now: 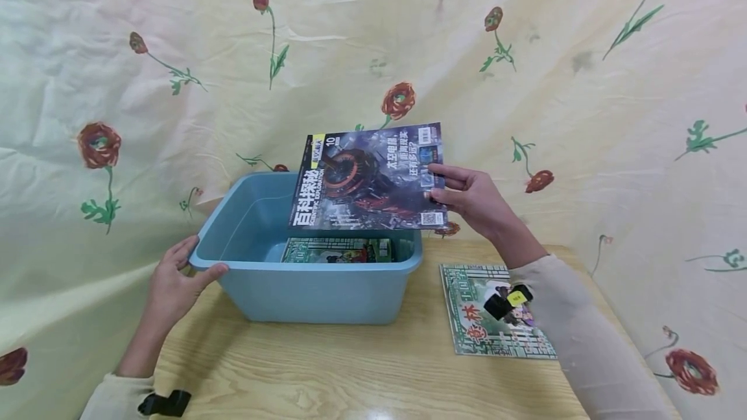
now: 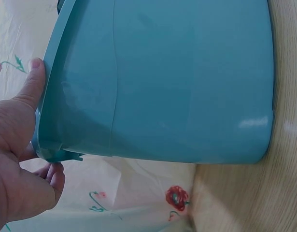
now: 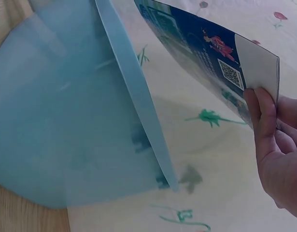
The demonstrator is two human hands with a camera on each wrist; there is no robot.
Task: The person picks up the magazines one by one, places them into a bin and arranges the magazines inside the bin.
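Note:
A dark-covered magazine (image 1: 373, 180) is held over the blue plastic basin (image 1: 315, 293) by my right hand (image 1: 475, 203), which pinches its right edge. The right wrist view shows the back of the magazine (image 3: 201, 43), with the right hand (image 3: 278, 140) at its edge. My left hand (image 1: 177, 277) grips the basin's left front corner, thumb along the rim; the left wrist view shows this hand (image 2: 18, 145) against the basin wall (image 2: 177, 87). Inside the basin lies a green-covered magazine (image 1: 335, 250), partly hidden by the front rim.
Right of the basin, another green-covered magazine (image 1: 484, 316) lies on the wooden table (image 1: 327, 368), partly covered by the right forearm. A flower-printed cloth (image 1: 332, 50) hangs behind and at both sides of the table.

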